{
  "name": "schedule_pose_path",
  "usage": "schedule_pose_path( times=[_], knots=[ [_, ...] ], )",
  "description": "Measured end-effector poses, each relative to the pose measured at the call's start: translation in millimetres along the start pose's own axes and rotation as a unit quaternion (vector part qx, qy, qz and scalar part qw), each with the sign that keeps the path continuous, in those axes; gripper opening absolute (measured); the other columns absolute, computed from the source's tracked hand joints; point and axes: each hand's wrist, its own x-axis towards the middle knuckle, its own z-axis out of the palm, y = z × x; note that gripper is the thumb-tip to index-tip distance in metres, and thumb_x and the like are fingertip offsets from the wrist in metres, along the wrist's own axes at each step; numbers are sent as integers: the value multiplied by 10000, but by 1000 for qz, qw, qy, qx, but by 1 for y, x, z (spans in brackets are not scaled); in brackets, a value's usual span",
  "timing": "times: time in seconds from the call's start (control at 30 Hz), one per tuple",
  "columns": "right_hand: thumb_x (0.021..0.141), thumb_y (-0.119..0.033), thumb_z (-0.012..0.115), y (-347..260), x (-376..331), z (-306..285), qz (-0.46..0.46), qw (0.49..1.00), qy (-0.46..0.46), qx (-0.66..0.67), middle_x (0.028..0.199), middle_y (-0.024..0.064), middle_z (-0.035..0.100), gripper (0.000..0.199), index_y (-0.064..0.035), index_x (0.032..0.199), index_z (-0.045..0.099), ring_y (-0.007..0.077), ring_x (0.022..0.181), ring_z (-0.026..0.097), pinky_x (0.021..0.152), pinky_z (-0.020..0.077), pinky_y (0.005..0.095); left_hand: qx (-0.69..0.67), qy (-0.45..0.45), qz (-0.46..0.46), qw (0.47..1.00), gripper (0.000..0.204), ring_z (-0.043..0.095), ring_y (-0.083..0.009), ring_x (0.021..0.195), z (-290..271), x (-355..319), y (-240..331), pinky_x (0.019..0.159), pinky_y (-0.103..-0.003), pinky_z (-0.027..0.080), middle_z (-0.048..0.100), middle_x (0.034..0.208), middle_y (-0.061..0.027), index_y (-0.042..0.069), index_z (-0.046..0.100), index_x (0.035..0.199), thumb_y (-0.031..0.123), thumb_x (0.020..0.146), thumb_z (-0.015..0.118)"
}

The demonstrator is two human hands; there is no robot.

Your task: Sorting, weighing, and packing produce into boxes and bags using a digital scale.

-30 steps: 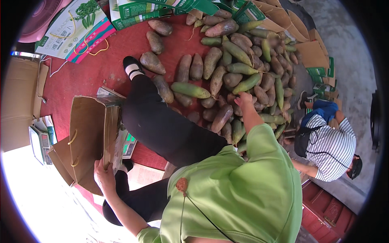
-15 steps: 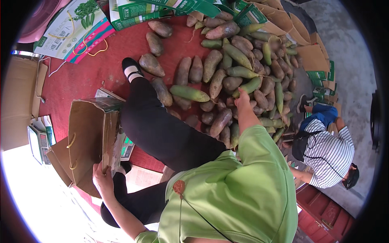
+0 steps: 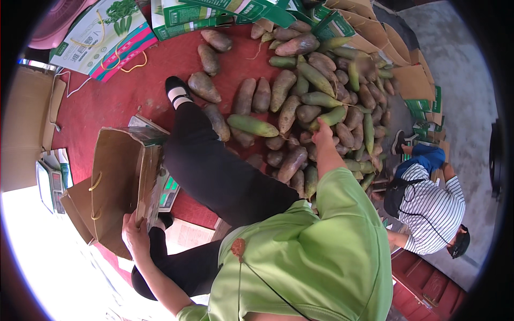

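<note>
My left hand (image 3: 136,234) is closed on the lower edge of an open cardboard box (image 3: 119,166), which has a yellow cord handle and tilts on its side. My right hand (image 3: 323,135) reaches over the pile and is closed round the near end of a green radish (image 3: 334,114); some of its fingers are hidden. Around that hand lie more long green radishes, among them one to the left (image 3: 252,125), and many brownish-purple sweet-potato-like roots (image 3: 292,163). A scale with a green-lit display (image 3: 170,188) shows partly behind the box.
Green cartons (image 3: 187,15) and a printed gift box (image 3: 99,40) stand along the far side of the red floor covering (image 3: 155,69). Another scale (image 3: 51,184) is at left. To the right a person in a striped shirt (image 3: 431,206) bends down. My leg stretches between box and pile.
The view has shifted slightly. Both hands keep their places, on the box edge and on the green radish. The person at right has leaned a little lower.
</note>
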Motion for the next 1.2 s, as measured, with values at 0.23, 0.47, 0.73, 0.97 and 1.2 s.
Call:
schedule_pose_path(
  times=[0.23,0.47,0.73,0.97,1.2],
  knots=[
    [680,-423,765,-13,15,-27,132,960,-238,58,800,30,559,460,-139,960,536,198,683,540,573,407,330,12,18,-2,1000,318,578,-329,830,-3,2,7,725,-409,470,552,841,-127,97,644,1040,36,728,637],
    [773,-329,711,1,-121,-21,51,929,-364,-43,1018,23,558,388,-161,1088,560,172,862,532,711,422,316,-4,69,6,998,314,585,-310,798,-2,-3,2,695,-398,469,550,806,-106,124,653,1029,56,722,652],
    [764,-187,665,-46,-342,72,-193,627,-701,-280,1129,68,577,529,22,1220,499,154,1046,534,921,396,285,2,81,26,996,326,581,-292,804,-1,0,-8,698,-395,472,546,799,-97,143,662,1019,44,709,644],
    [682,-299,740,4,-511,145,-211,342,-761,-509,868,40,628,428,-30,1002,652,98,784,561,678,429,235,15,53,35,998,292,588,-261,845,-1,-1,-13,719,-376,488,551,801,-78,175,672,996,63,730,622],
    [623,-348,759,162,-572,172,-275,175,-684,-653,828,86,623,450,-30,931,679,185,733,567,608,450,323,37,51,50,997,282,587,-272,811,-1,4,-12,693,-384,485,539,791,-83,164,673,1002,101,727,656]
  ],
)
